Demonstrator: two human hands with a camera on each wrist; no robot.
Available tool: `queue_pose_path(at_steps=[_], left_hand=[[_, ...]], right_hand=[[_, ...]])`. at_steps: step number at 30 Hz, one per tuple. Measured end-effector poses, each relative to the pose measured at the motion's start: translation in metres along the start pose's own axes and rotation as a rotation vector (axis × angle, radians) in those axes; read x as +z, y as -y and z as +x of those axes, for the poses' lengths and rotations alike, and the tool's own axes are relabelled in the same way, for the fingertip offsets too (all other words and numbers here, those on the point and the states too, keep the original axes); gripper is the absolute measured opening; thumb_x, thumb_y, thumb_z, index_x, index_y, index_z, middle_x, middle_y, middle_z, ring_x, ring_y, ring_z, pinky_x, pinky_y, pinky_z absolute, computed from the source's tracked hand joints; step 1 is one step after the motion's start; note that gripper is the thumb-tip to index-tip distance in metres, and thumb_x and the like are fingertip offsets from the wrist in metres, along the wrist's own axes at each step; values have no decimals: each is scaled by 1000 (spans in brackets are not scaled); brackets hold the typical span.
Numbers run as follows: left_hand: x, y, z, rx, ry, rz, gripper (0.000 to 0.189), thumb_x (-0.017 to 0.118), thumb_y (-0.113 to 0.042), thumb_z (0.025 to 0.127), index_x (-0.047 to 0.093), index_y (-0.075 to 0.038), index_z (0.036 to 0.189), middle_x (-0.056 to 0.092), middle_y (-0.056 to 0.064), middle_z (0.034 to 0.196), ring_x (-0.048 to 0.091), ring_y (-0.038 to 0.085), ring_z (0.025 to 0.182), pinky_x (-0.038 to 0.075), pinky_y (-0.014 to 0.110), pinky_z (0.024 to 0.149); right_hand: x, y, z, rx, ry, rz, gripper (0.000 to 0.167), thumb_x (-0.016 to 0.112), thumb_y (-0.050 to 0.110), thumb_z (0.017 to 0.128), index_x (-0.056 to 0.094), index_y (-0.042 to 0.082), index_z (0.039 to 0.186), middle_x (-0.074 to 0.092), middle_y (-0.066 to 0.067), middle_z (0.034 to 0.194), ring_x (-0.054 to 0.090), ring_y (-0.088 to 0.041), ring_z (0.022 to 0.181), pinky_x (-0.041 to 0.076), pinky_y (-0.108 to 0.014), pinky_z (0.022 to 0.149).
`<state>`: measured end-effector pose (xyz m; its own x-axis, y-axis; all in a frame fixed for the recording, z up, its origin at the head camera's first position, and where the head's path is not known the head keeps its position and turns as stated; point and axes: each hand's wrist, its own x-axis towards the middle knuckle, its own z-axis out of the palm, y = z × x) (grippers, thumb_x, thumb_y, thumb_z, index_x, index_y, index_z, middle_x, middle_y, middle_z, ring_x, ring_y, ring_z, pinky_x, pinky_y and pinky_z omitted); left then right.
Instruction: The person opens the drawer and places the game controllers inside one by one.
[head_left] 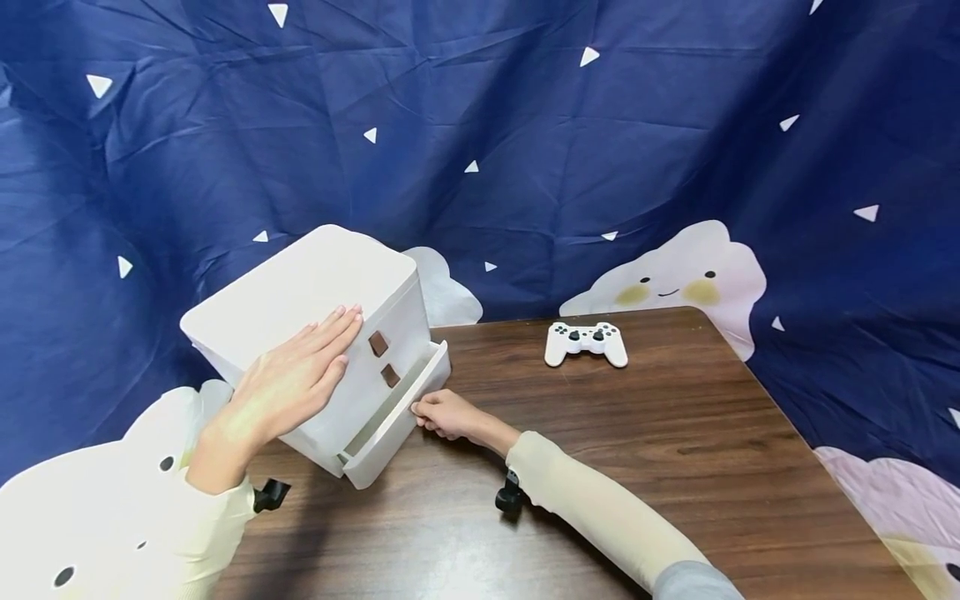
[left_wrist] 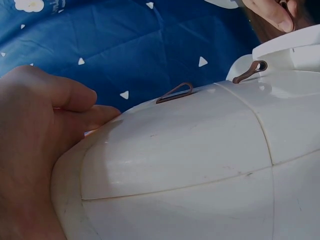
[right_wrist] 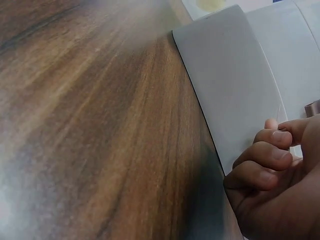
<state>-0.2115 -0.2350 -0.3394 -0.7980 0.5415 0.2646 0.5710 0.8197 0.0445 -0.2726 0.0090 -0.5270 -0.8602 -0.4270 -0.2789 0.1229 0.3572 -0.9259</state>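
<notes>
Head view: the left hand [head_left: 288, 383] lies flat, fingers straight, on the white cabinet [head_left: 300, 275] at the table's left, probably steadying it; the right hand [head_left: 447, 414] pinches the part-out bottom drawer [head_left: 388, 435] at its front, seemingly for control; beyond that front edge, table [head_left: 675, 433] surface stretches rightward, the controller [head_left: 586, 342] near its far edge

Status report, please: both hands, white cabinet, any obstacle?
Left hand on cabinet top. Right hand pinching pull of bottom drawer. Drawer partly open. Controller not in way.
</notes>
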Motion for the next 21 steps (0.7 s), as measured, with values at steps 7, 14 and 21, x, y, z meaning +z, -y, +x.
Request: queue_pose_path(at_steps=[7,14,21], left_hand=[[0,-2,-1,6,-19,-7,54,46,-26,113,40,-15,166,35,-1,174,37,26,161,35,51,131],[1,-1,-1,8,-18,-7,54,45,-26,113,40,-15,166,36,-1,174,36,27,161,33,48,133],[1,0,0,6,-21,-6,54,46,-27,113,40,-16,166,36,-2,174,36,27,161,33,48,132]], right_hand=[[-7,-4,-12,-1,6,15,35,58,30,106,60,12,76,50,6,61,36,-5,48,25,-18,41],[-14,-11,-22,9,25,32,35,58,31,106,60,13,77,49,6,61,35,-5,48,24,-18,41],[-21,-13,-34,6,31,29,35,58,30,106,60,12,77,49,7,61,33,-5,47,24,-18,40]])
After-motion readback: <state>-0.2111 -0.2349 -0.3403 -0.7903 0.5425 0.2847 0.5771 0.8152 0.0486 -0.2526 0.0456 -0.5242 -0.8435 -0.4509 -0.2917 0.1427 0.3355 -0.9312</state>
